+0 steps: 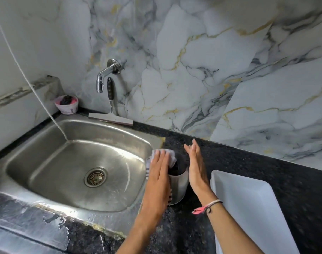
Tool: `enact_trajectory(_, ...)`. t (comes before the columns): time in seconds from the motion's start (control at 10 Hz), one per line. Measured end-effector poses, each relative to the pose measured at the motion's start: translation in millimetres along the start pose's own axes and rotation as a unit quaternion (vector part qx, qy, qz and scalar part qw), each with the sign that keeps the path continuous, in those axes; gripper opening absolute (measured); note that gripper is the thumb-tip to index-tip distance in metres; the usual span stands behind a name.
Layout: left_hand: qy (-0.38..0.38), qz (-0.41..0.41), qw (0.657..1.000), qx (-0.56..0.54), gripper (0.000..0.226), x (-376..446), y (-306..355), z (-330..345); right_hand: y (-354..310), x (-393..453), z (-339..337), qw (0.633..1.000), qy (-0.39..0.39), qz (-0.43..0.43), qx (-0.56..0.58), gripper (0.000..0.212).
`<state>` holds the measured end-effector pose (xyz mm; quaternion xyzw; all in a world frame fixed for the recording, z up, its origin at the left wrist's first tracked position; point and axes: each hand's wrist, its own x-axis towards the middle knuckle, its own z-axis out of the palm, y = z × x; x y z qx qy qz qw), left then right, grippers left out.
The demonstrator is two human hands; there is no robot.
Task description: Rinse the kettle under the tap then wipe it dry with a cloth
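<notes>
While the cylindrical steel kettle with a dark top [178,186] stands upright on the black speckled counter [239,162] just right of the stainless steel sink [46,171], the left hand [159,167] presses a pale striped cloth [170,155] flat against the kettle's left side, fingers extended; the right hand [196,167] rests open-palmed, fingers straight, against the kettle's right side; a white plastic tray [248,208] lies right of the kettle.

The steel kettle [178,187] stands upright between both hands, its black top partly under a pale striped cloth [170,156] beneath the left palm.
</notes>
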<state>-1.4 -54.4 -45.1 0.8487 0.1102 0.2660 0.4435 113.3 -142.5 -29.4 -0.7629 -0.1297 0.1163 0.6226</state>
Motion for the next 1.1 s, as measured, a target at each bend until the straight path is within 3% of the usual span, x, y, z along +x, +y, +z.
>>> enact_trajectory(0.1,-0.018,0.005,0.999,0.042,0.065,-28.0,1.5,7.8,-1.5,-2.8,-5.6,0.999,-0.019,0.02,0.016,0.079)
enact_trajectory(0.2,0.013,-0.057,0.993,-0.105,0.064,-54.1,20.4,3.2,-10.1,-7.5,-22.4,0.998,-0.046,0.035,0.04,0.074)
enact_trajectory(0.3,0.007,-0.111,0.966,-0.234,0.057,-48.5,39.1,-11.0,-20.1,-14.1,-44.3,0.99,-0.123,0.034,0.06,0.074)
enact_trajectory(0.4,-0.045,-0.252,0.903,-0.345,0.038,-4.7,72.1,-19.6,-32.9,-29.9,-83.2,0.968,-0.246,0.026,0.04,0.051)
enact_trajectory(0.5,-0.111,-0.339,0.835,-0.419,0.041,21.1,96.0,-14.9,-39.5,-36.5,-113.1,0.977,-0.213,0.001,0.028,0.043)
enact_trajectory(0.6,-0.242,-0.339,0.787,-0.455,0.06,27.2,107.4,9.1,-33.2,-45.0,-169.4,0.994,-0.093,0.02,0.062,0.027)
enact_trajectory(0.7,-0.274,-0.298,0.834,-0.375,0.048,11.9,102.5,40.2,-8.8,-51.9,-206.0,0.993,-0.029,0.09,0.065,0.02)
enact_trajectory(0.8,-0.224,-0.221,0.944,-0.102,0.04,-2.9,95.6,101.1,33.7,-67.4,-251.3,0.968,-0.025,0.25,-0.021,0.029)
enact_trajectory(0.9,-0.268,-0.188,0.943,0.067,0.037,-15.9,96.1,141.3,66.7,-75.4,-272.7,0.941,-0.077,0.309,-0.112,0.047)
enact_trajectory(1.0,-0.379,-0.159,0.878,0.247,0.042,-41.9,101.0,176.7,97.4,-81.1,-288.9,0.884,-0.176,0.289,-0.322,0.065)
enact_trajectory(1.1,-0.391,-0.104,0.845,0.35,0.044,-44.5,106.3,183.7,93.0,-77.8,-292.8,0.849,-0.212,0.293,-0.386,0.066)
